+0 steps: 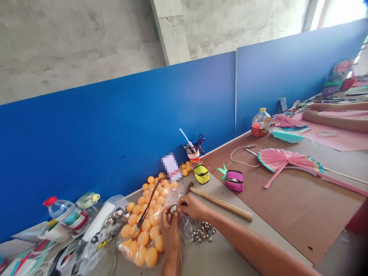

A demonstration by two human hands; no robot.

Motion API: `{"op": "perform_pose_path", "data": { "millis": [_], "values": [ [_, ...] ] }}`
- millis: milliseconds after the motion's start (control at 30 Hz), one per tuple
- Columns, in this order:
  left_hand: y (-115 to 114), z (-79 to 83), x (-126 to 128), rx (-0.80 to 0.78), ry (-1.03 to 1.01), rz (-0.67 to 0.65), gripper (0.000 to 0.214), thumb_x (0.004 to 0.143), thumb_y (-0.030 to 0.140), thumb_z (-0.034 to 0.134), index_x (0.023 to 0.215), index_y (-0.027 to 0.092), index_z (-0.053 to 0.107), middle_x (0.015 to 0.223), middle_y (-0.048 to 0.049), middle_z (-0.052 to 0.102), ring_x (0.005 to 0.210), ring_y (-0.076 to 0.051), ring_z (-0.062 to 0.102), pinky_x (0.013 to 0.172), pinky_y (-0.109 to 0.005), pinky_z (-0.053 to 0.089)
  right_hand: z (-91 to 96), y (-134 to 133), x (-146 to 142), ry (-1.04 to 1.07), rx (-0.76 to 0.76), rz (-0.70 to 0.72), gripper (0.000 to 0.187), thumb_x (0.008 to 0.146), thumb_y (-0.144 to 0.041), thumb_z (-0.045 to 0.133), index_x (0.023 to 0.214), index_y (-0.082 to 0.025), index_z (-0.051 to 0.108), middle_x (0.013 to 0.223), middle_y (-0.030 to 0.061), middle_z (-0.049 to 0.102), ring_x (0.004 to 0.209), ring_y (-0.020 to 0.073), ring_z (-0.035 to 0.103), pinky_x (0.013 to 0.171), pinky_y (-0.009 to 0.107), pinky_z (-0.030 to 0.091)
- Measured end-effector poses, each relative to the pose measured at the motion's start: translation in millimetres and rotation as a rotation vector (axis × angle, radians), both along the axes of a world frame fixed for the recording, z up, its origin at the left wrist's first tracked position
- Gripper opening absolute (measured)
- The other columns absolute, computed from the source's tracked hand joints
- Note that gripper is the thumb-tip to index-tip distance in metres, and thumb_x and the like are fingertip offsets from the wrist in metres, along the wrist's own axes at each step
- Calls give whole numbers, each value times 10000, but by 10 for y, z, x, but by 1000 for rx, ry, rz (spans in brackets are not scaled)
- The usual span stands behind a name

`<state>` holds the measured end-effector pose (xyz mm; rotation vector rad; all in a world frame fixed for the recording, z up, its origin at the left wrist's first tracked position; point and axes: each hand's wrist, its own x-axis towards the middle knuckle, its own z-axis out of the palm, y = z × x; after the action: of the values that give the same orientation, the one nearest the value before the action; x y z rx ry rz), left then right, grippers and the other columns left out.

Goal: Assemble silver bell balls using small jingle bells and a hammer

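My left hand (170, 226) holds a shiny silver ball (173, 209) between thumb and fingers. Close against it is my right hand (189, 207), its fingertips pinched together at the ball's edge; whether a small piece is between them is hidden. Just below my right wrist lies a pile of small shiny silver pieces (203, 232) on clear plastic. Left of my hands, several orange balls (143, 238) fill a clear plastic bag. A hammer with a wooden handle (222, 203) lies beyond my right forearm.
A yellow pouch (201, 174) and a magenta pouch (235, 181) stand past the hammer. Behind them is a cup of tools (193, 155). Bottles (67, 214) and larger silver balls (118, 212) crowd the left. Pink folded fans (283, 158) and another person's arms (336, 119) are at right.
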<state>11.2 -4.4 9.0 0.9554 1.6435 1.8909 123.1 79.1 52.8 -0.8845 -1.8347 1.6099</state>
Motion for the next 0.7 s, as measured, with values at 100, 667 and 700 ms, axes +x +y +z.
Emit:
{"op": "perform_pose_path", "data": {
  "millis": [100, 667, 700],
  "values": [
    [4, -29, -26, -33, -1, -44, 377, 760, 454, 751, 1014, 191, 662, 1046, -83, 706, 1010, -242, 652, 900, -376, 517, 4, -2, 2, -3, -29, 2, 180, 707, 5, 553, 644, -163, 575, 481, -64, 485, 472, 90, 399, 510, 224, 313],
    [-2, -7, -2, -36, 3, -38, 398, 723, 467, 754, 994, 192, 656, 1030, -99, 706, 998, -262, 668, 895, -401, 533, -38, 13, -5, 7, -93, 2, 142, 661, -28, 586, 629, -167, 587, 494, -63, 493, 485, 87, 414, 493, 214, 300],
    [0, -9, -5, -41, 7, -33, 400, 719, 469, 756, 992, 194, 657, 1032, -98, 707, 999, -264, 668, 896, -401, 532, -45, 8, -11, 1, -97, -6, 146, 661, -26, 580, 628, -168, 584, 486, -63, 489, 480, 89, 412, 490, 216, 298]
  ]
}}
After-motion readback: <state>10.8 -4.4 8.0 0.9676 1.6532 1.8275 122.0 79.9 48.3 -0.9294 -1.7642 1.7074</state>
